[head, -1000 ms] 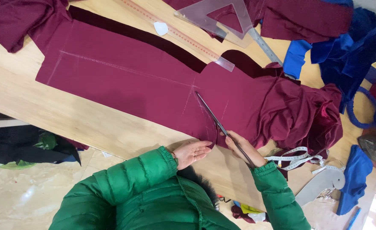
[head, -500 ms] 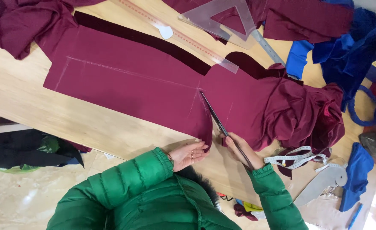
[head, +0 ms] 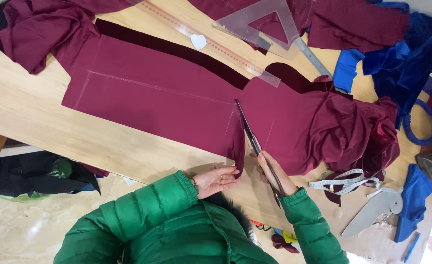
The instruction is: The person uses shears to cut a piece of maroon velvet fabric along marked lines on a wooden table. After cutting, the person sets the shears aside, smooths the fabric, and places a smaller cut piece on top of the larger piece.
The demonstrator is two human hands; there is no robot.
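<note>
The maroon cloth (head: pixel 177 107) lies flat on the desk (head: pixel 54 142), seemingly mid-cut; the right hand (head: pixel 274 176) grips the scissors (head: pixel 252 139), blades in the cloth; the left hand (head: pixel 218 181) pinches the cut edge; the next snip likely needs the chalk line (head: pixel 152 87) followed.

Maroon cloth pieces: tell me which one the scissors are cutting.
The flat maroon panel with chalk lines, mid-table. The scissors in the right hand slice it; the other maroon pieces lie bunched or uncut.
</note>
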